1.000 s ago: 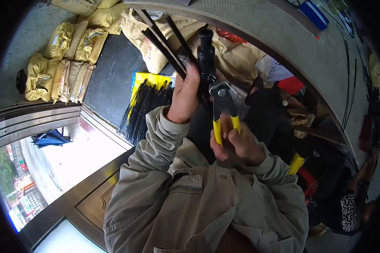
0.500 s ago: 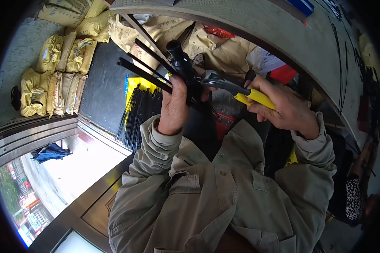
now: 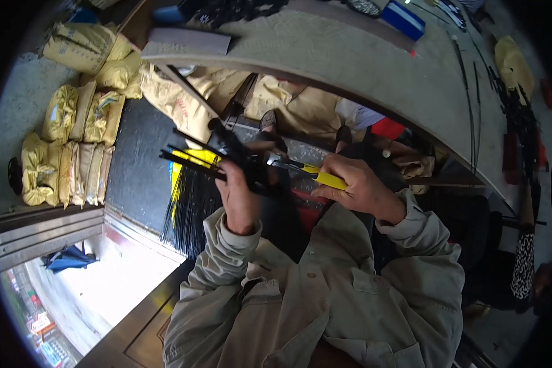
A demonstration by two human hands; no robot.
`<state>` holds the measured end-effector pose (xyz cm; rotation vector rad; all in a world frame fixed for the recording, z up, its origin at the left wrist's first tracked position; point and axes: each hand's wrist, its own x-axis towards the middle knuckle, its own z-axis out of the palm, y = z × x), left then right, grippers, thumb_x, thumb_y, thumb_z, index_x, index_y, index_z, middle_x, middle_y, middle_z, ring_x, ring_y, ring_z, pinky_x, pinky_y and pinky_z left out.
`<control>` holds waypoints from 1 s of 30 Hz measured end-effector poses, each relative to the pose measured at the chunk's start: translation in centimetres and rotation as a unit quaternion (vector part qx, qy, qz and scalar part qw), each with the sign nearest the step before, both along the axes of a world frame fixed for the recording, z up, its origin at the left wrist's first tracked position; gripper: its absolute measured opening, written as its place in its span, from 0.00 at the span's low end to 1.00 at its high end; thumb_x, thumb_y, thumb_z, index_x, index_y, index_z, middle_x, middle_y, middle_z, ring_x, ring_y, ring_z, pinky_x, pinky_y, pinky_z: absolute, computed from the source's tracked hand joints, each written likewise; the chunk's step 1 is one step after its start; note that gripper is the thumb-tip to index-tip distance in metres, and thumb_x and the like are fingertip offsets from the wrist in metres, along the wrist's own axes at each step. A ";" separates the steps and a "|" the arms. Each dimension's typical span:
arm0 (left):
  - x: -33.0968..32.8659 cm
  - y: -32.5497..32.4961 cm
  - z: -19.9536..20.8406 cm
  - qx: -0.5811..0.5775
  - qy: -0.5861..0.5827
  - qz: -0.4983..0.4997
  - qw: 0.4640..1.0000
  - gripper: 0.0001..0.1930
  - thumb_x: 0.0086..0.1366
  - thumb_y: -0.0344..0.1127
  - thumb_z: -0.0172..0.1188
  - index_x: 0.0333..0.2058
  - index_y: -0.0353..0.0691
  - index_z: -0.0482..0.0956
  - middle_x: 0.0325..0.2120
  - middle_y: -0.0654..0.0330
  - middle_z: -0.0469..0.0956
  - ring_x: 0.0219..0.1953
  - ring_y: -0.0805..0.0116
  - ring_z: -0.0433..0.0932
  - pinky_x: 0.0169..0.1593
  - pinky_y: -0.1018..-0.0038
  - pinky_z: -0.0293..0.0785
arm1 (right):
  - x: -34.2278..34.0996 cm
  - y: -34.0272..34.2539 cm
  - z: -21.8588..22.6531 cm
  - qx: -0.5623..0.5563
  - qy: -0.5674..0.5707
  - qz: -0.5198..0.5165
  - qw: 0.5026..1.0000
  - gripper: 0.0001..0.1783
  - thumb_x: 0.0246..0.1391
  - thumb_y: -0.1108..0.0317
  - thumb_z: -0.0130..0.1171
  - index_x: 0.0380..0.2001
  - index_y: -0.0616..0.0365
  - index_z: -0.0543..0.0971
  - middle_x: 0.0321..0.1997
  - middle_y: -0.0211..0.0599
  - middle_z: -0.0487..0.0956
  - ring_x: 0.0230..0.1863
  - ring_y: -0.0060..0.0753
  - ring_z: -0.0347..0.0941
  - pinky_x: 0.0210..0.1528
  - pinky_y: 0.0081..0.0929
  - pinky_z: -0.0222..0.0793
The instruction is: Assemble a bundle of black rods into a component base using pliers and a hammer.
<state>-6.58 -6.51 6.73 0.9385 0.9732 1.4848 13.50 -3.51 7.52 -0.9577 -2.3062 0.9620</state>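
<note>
My left hand (image 3: 238,199) is closed round a black frame (image 3: 228,146), which has several thin rods sticking out to the left and a thick tube end pointing up. In my right hand (image 3: 363,189) are pliers with yellow handles (image 3: 330,179), gripped from the right. Their silver jaws (image 3: 278,162) reach the dark middle of the frame, beside my left hand. Blur and shadow hide what the jaws bite on. Below the rods, a thick bundle of thin black rods (image 3: 193,211) stands by a yellow wrapper (image 3: 193,156).
A grey worktop (image 3: 325,52) curves across in front, carrying a blue box (image 3: 403,19). Stuffed tan sacks (image 3: 67,168) are stacked at the left, with more sacking (image 3: 178,101) under the worktop. Near the bright doorway lies a blue umbrella (image 3: 70,259). My feet are beneath the worktop.
The head view has shifted, showing more of the worktop. My right hand and the pliers have come closer to my left hand, and the pliers' handles look nearer together. The frame stays in my left hand.
</note>
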 end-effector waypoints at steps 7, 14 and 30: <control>0.2 1.0 -4.0 -0.018 -0.012 0.070 0.997 0.31 0.65 0.58 0.33 0.38 0.30 0.69 0.25 0.54 0.74 0.24 0.71 0.70 0.30 0.78 0.65 | 4.2 14.8 2.6 0.162 0.059 -0.311 0.935 0.06 0.44 0.71 0.60 0.28 0.60 0.78 0.29 0.32 0.73 0.28 0.24 0.72 0.32 0.20 0.66; 1.0 1.2 -4.3 -0.007 0.021 -0.064 0.998 0.27 0.66 0.51 0.36 0.41 0.27 0.69 0.25 0.55 0.74 0.26 0.72 0.69 0.33 0.77 0.65 | 6.9 30.4 1.8 0.267 -0.314 -0.419 0.809 0.11 0.42 0.62 0.60 0.29 0.56 0.79 0.35 0.39 0.71 0.33 0.42 0.74 0.33 0.35 0.70; -1.1 3.2 -4.5 -0.037 0.002 -0.006 0.999 0.30 0.65 0.55 0.35 0.41 0.27 0.68 0.26 0.53 0.73 0.27 0.70 0.70 0.33 0.76 0.66 | 7.2 32.5 0.9 0.334 -0.277 -0.379 0.818 0.09 0.42 0.64 0.59 0.30 0.52 0.79 0.33 0.40 0.72 0.30 0.45 0.73 0.30 0.39 0.69</control>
